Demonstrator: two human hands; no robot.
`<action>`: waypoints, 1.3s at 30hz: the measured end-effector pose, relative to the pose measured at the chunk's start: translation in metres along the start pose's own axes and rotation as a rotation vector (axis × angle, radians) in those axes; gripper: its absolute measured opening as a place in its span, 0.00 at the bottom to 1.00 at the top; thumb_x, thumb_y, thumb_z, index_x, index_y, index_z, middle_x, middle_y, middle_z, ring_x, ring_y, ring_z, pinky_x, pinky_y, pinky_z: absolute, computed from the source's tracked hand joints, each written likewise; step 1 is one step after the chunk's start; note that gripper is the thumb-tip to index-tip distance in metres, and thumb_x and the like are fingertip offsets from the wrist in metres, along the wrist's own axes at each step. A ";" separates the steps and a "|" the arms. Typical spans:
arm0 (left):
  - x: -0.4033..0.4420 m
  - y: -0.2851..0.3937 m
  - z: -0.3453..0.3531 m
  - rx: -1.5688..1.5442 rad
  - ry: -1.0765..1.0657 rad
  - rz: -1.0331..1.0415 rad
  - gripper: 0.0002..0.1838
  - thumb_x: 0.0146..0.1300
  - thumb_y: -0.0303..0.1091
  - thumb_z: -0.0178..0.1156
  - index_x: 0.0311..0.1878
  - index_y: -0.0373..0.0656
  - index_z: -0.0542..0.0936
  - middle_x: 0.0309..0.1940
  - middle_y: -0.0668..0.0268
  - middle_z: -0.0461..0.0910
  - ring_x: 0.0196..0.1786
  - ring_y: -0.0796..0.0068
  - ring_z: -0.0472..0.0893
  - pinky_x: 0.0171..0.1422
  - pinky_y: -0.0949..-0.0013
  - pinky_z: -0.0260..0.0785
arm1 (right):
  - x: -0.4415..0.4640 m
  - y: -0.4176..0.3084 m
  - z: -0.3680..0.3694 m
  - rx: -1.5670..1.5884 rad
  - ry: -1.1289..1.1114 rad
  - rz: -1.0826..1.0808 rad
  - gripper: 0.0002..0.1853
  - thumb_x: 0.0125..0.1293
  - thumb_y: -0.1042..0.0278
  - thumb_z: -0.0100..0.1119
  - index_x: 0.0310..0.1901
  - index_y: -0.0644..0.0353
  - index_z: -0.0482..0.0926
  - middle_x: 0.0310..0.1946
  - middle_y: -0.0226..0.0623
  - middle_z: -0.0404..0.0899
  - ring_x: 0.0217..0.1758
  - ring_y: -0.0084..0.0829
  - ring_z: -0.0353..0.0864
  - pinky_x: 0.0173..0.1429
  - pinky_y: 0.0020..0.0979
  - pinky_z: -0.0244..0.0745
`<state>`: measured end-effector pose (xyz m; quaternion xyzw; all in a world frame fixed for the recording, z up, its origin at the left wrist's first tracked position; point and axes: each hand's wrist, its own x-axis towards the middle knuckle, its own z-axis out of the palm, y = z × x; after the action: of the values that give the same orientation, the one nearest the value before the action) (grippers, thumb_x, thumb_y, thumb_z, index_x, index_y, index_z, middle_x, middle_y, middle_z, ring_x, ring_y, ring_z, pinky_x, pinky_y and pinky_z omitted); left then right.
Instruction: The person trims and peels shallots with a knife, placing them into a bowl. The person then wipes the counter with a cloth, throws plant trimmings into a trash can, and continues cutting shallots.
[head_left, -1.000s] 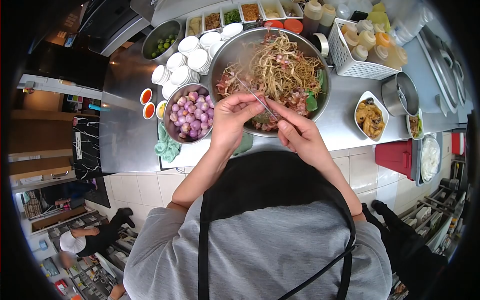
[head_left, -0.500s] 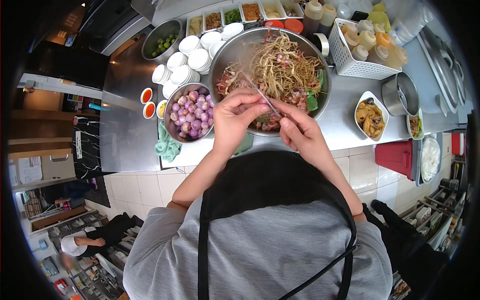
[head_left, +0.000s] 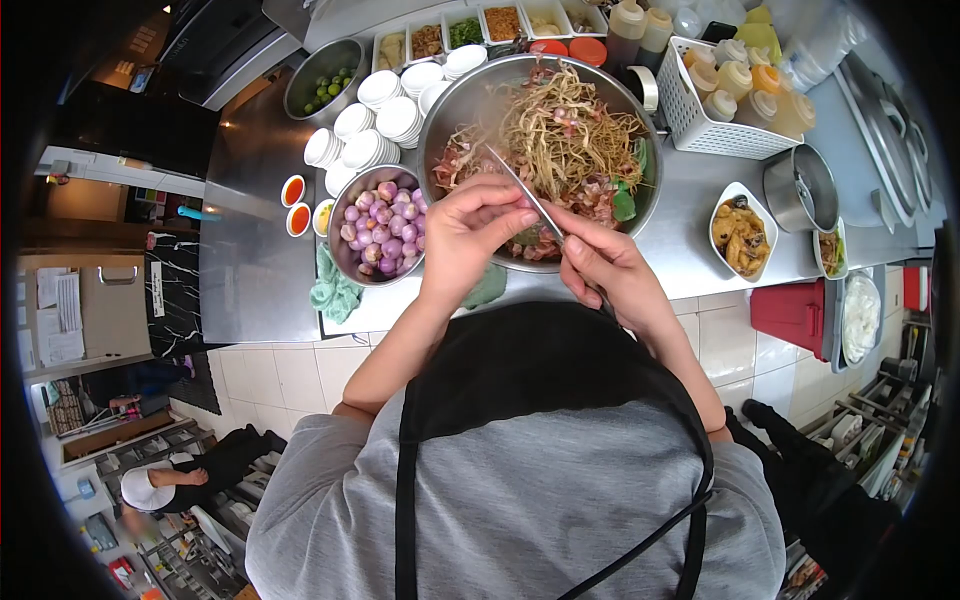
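steel counter (head_left: 255, 210) carries a large bowl (head_left: 450, 110) of stringy brown scraps (head_left: 570, 130). at its six o'clock side, the right hand (head_left: 612, 268) grips a thin knife (head_left: 514, 178), its long axis slanting from that hand toward eleven o'clock, tip over the scraps. the left hand (head_left: 468, 235) sits at the right hand's ten o'clock, fingertips beside the knife; whether they pinch anything, i cannot tell. purple shallots (head_left: 385, 225) fill a smaller bowl (head_left: 350, 268) at the nearer left hand's nine o'clock.
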<state>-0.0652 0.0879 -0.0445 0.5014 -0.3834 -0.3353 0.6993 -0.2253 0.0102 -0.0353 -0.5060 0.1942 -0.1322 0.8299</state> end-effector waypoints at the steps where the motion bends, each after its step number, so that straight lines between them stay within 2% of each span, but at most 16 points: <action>1: 0.001 -0.001 -0.002 -0.060 -0.034 -0.054 0.12 0.47 0.13 0.59 0.37 0.32 0.77 0.37 0.62 0.74 0.39 0.76 0.76 0.46 0.77 0.70 | 0.000 0.002 -0.002 0.023 -0.001 0.003 0.19 0.65 0.71 0.42 0.58 0.53 0.65 0.17 0.20 0.60 0.17 0.12 0.55 0.19 0.15 0.50; 3: 0.000 0.000 -0.003 -0.112 -0.038 -0.100 0.12 0.47 0.14 0.59 0.38 0.33 0.77 0.37 0.62 0.75 0.39 0.76 0.76 0.46 0.76 0.69 | 0.001 0.003 -0.003 0.046 -0.002 0.005 0.19 0.65 0.69 0.43 0.58 0.54 0.65 0.17 0.21 0.60 0.16 0.12 0.56 0.19 0.15 0.50; 6: -0.001 0.002 -0.002 -0.170 -0.053 -0.158 0.12 0.48 0.15 0.59 0.39 0.33 0.77 0.36 0.62 0.76 0.40 0.76 0.76 0.47 0.76 0.69 | 0.001 0.001 -0.005 -0.092 0.040 -0.053 0.18 0.66 0.68 0.43 0.58 0.54 0.65 0.15 0.21 0.60 0.16 0.12 0.56 0.19 0.15 0.50; 8: -0.002 0.002 -0.003 -0.177 -0.064 -0.169 0.12 0.49 0.16 0.59 0.39 0.33 0.77 0.36 0.62 0.76 0.40 0.76 0.76 0.47 0.76 0.69 | 0.002 -0.003 -0.008 -0.134 0.181 -0.082 0.18 0.66 0.67 0.42 0.58 0.55 0.65 0.15 0.22 0.60 0.16 0.12 0.56 0.19 0.15 0.51; 15: -0.001 0.002 -0.003 -0.254 -0.045 -0.225 0.13 0.54 0.19 0.55 0.44 0.34 0.75 0.40 0.60 0.77 0.43 0.74 0.76 0.52 0.71 0.67 | 0.000 -0.005 -0.003 -0.141 0.104 -0.102 0.22 0.66 0.69 0.41 0.61 0.56 0.58 0.18 0.22 0.61 0.18 0.12 0.57 0.21 0.16 0.54; 19: -0.001 -0.003 -0.005 -0.354 -0.029 -0.242 0.13 0.55 0.20 0.54 0.45 0.33 0.74 0.39 0.60 0.77 0.43 0.74 0.76 0.52 0.70 0.68 | 0.001 -0.001 0.008 -0.185 0.017 -0.132 0.22 0.67 0.65 0.39 0.63 0.54 0.55 0.15 0.23 0.60 0.18 0.12 0.56 0.20 0.13 0.53; 20: -0.001 -0.002 -0.004 -0.354 -0.029 -0.243 0.13 0.55 0.20 0.54 0.45 0.33 0.74 0.39 0.60 0.77 0.43 0.74 0.76 0.52 0.70 0.68 | 0.002 -0.001 0.007 -0.185 0.018 -0.131 0.22 0.67 0.65 0.39 0.63 0.54 0.55 0.15 0.23 0.60 0.18 0.12 0.56 0.20 0.13 0.53; 22: -0.001 0.000 -0.003 -0.384 -0.019 -0.250 0.12 0.56 0.21 0.53 0.45 0.34 0.74 0.40 0.61 0.77 0.43 0.73 0.76 0.51 0.69 0.68 | 0.002 -0.002 0.006 -0.179 0.056 -0.084 0.21 0.65 0.71 0.41 0.60 0.53 0.61 0.19 0.20 0.61 0.19 0.12 0.57 0.23 0.15 0.54; 25: 0.000 0.000 -0.005 -0.404 -0.041 -0.274 0.12 0.56 0.21 0.53 0.45 0.34 0.74 0.39 0.60 0.77 0.43 0.73 0.76 0.50 0.70 0.69 | 0.003 0.001 -0.001 -0.174 0.077 -0.057 0.19 0.66 0.70 0.41 0.59 0.53 0.64 0.19 0.20 0.61 0.19 0.12 0.57 0.23 0.15 0.55; 39: -0.001 -0.003 -0.007 -0.295 -0.060 -0.294 0.11 0.56 0.22 0.54 0.43 0.33 0.75 0.39 0.59 0.77 0.42 0.73 0.77 0.48 0.70 0.70 | 0.005 0.001 -0.002 -0.209 0.071 -0.088 0.19 0.66 0.67 0.41 0.59 0.54 0.63 0.17 0.21 0.60 0.19 0.13 0.57 0.23 0.15 0.54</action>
<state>-0.0601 0.0912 -0.0492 0.4339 -0.2735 -0.5013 0.6968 -0.2212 0.0073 -0.0381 -0.5929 0.2138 -0.1652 0.7586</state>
